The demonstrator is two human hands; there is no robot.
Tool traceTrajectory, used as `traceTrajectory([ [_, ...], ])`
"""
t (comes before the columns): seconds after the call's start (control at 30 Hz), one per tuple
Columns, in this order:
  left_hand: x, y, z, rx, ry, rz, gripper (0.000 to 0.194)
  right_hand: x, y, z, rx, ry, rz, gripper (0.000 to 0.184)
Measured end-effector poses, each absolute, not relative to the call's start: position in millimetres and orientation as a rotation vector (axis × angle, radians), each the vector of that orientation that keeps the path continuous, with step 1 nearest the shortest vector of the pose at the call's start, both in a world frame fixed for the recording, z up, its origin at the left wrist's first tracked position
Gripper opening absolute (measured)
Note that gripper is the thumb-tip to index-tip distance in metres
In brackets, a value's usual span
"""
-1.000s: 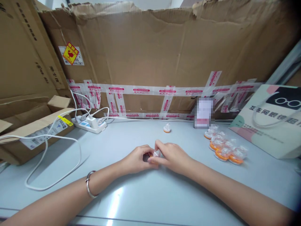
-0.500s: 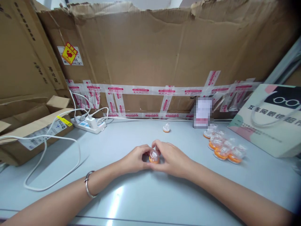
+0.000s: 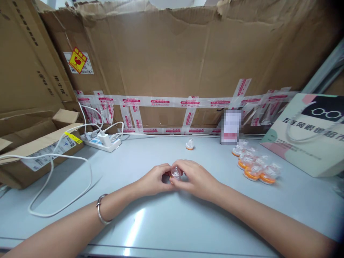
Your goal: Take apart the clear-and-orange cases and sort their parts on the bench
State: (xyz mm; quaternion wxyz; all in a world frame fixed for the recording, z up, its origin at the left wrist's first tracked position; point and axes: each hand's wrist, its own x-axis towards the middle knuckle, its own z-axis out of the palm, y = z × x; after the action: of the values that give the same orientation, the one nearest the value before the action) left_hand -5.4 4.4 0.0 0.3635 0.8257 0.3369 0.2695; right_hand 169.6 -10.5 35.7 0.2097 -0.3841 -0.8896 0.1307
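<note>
My left hand and my right hand meet at the middle of the pale table. Both pinch one small clear plastic piece with an orange base between their fingertips, just above the tabletop. A bracelet circles my left wrist. A single piece of the same kind stands alone farther back. A cluster of several more such pieces lies to the right of my right hand.
A cardboard wall taped along its foot closes the back. At left lie cardboard boxes, a white power strip and a looping white cable. A printed paper bag leans at right, a small blurred card beside it.
The small piece has been turned between my fingertips; its orange base showed half a second ago and is mostly hidden now. My hands have stayed in place.
</note>
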Motion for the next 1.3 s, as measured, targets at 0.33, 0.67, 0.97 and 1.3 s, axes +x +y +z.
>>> traceTrajectory([
  [0.33,-8.0,-1.5,19.9,1.907,0.842,0.788,0.025,175.7,-14.5,48.4,-0.963,-2.137,0.326,0.021],
  [0.67,-14.9,-3.3,28.8,1.983,0.899,0.793,0.022,182.0,-33.0,84.0,-0.630,-1.624,0.777,0.022],
  [0.97,-13.7,3.7,11.0,2.138,1.042,0.705,0.027,188.5,-25.2,71.2,-0.657,-1.659,0.991,0.038],
  [1.3,-14.8,5.0,8.4,2.197,1.062,0.713,0.031,220.5,47.9,8.7,-1.273,-1.605,0.742,0.038],
])
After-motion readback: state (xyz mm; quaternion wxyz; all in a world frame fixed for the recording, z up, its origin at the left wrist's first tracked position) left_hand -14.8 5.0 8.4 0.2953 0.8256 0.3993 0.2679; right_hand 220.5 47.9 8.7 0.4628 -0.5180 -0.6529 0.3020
